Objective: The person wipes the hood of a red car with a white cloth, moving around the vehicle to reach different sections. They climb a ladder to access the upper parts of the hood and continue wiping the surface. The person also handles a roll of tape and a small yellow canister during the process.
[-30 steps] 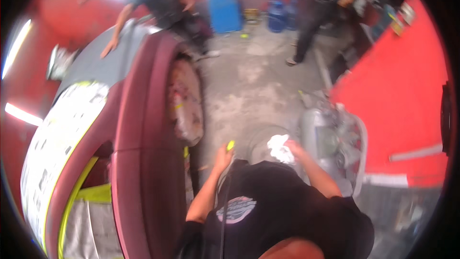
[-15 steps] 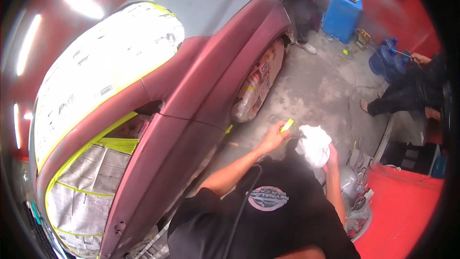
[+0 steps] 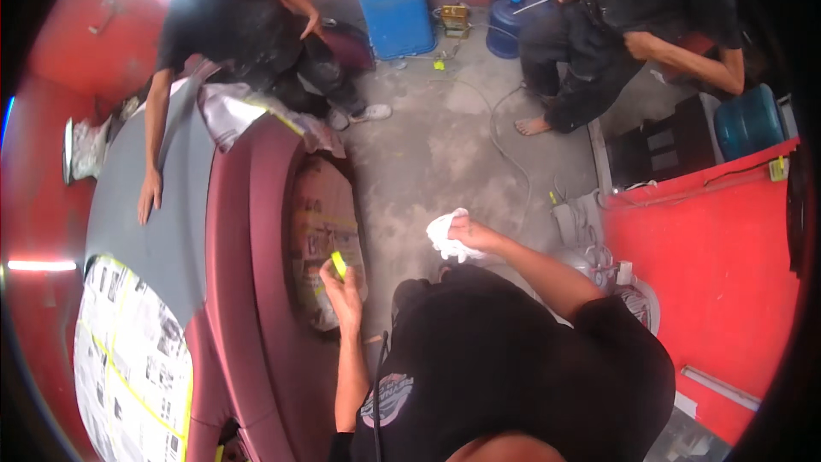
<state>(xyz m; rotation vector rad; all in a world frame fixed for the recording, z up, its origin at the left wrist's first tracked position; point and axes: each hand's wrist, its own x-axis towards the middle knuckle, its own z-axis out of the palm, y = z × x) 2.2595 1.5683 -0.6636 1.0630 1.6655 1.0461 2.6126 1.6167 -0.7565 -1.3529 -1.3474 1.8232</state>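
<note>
1. L hand (image 3: 343,298) pinches a yellow piece (image 3: 339,264) btwn thumb & fingers. It's small, bright & straight-sided, a bit like a block. Can't tell what it's made of.
2. R hand (image 3: 472,234) is closed on a white cloth (image 3: 444,239). It's soft & all crumpled, and pokes out on the hand's left side.
3. Yellow piece sticks up past L hand's fingertips. Its long way runs mostly away from the person, w/ the far end tipped a bit left.
4. Behind L hand is wheel paper (image 3: 318,214), printed & wrinkly. Left of that is the car (image 3: 256,222), dull dark red, smooth & curvy.
5. Past R hand is rough, patchy grey floor (image 3: 410,145) w/ a thin bendy hose (image 3: 510,152).
6. Far ahead-left of L hand, a co-worker's hand (image 3: 150,195) lies on the car's grey part (image 3: 175,248).
7. Near end of yellow piece is hidden by L hand. Cloth hides R hand's fingertips. Car's cut off at the bottom.
</note>
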